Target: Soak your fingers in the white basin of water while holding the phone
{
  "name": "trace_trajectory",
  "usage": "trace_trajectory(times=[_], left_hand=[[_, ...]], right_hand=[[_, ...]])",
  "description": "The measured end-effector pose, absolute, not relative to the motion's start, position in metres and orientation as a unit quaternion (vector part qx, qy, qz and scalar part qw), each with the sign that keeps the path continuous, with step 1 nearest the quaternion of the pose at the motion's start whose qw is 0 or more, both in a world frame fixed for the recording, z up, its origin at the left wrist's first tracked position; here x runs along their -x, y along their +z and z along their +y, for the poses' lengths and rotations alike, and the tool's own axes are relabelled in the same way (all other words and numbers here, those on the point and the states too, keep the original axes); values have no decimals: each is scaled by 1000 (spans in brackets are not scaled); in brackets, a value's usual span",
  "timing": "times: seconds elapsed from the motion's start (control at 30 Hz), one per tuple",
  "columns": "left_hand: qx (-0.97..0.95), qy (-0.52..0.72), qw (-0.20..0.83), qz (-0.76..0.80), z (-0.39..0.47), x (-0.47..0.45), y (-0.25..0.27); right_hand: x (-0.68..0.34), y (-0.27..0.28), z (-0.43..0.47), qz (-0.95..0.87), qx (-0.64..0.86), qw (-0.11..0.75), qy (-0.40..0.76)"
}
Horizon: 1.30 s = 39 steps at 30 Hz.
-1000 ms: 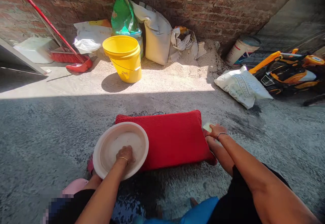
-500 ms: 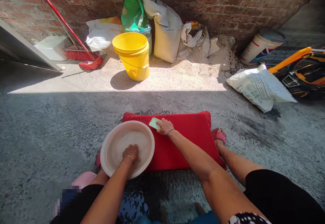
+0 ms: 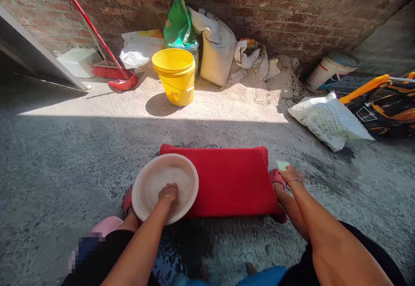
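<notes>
A round whitish basin (image 3: pixel 139 182) sits on the left end of a low block covered in red cloth (image 3: pixel 233 178). Inside it is my left hand (image 3: pixel 169 193), wearing a thin bracelet, its knuckles up and its fingers hidden below in what looks like cloudy water. My right hand (image 3: pixel 292 174) is out past the red cloth's right end, above my right sandal (image 3: pixel 275 177). It grips a flat pale green thing shaped like a phone (image 3: pixel 282 165), partly covered by the fingers.
A yellow bucket (image 3: pixel 177 83) stands ahead in sunlight, with sacks (image 3: pixel 217 52) against the brick wall behind. Left are a red broom and dustpan (image 3: pixel 123 82). On the right lie a white bag (image 3: pixel 327 119) and an orange-black machine (image 3: pixel 385 104). Wet floor (image 3: pixel 184 247) shows below.
My right hand has swung right, carrying the pale green phone-shaped thing off the red cloth to beyond its right end. The left hand stays in the basin. The view has shifted slightly.
</notes>
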<state>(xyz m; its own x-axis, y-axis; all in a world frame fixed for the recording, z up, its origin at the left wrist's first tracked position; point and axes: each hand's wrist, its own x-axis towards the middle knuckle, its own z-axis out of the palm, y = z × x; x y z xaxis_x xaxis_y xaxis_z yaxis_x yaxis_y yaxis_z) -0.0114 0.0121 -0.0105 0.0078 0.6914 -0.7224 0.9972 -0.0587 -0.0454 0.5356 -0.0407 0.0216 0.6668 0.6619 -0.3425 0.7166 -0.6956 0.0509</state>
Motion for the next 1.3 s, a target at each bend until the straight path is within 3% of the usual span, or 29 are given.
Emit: trace_trajectory(times=[0.1, 0.23, 0.43, 0.57, 0.73, 0.97, 1.1, 1.3], left_hand=[[-668, -294, 252, 635, 12, 14, -15], [-668, -295, 249, 635, 12, 15, -18], [-660, -308, 249, 638, 12, 15, -16], [-663, -311, 245, 636, 12, 14, -14], [-663, -306, 248, 636, 11, 12, -11], [-657, -294, 259, 644, 11, 10, -6], [-650, -295, 264, 649, 12, 8, -3], [-649, -293, 267, 649, 12, 9, -3]], right_hand=[[-482, 20, -10, 355, -915, 58, -185], [-362, 20, 45, 527, -821, 17, -217], [-228, 17, 89, 699, -682, 45, -210], [-246, 13, 100, 699, -682, 83, -200], [-377, 10, 71, 593, -777, 106, -183], [-530, 0, -23, 327, -933, 57, -140], [-476, 0, -12, 446, -883, 41, -138], [-279, 12, 43, 736, -647, 40, -197]])
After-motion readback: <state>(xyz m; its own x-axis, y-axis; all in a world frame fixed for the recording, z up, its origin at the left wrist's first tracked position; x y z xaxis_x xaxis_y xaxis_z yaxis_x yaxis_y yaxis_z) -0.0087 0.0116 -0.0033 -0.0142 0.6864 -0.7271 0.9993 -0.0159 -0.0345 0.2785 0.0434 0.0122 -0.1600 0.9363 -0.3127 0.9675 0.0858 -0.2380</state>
